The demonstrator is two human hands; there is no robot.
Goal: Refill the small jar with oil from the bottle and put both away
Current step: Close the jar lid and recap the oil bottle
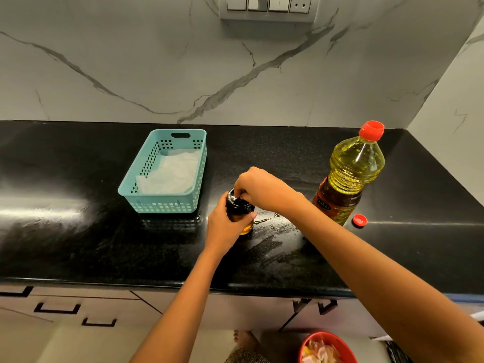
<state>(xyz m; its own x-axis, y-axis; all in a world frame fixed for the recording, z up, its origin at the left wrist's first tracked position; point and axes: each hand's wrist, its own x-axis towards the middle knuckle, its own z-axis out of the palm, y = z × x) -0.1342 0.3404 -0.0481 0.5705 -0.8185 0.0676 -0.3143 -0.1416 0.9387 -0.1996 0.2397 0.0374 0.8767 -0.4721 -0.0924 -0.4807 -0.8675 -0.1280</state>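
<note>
A small dark jar (241, 214) with yellow oil at its bottom stands on the black counter (78, 231) near the middle. My left hand (225, 226) grips the jar's body from the left. My right hand (259, 188) holds the jar's black lid (235, 199) from above with curled fingers. A tall plastic oil bottle (351, 174) with a red cap (371, 130) stands to the right, apart from both hands. A second small red cap (359, 220) lies on the counter beside the bottle's base.
A teal plastic basket (146, 176) lined with white paper sits left of the jar. Oily smears mark the counter right of the jar. A marble wall with a switch panel (267, 6) rises behind. A red bin (327, 347) stands on the floor below.
</note>
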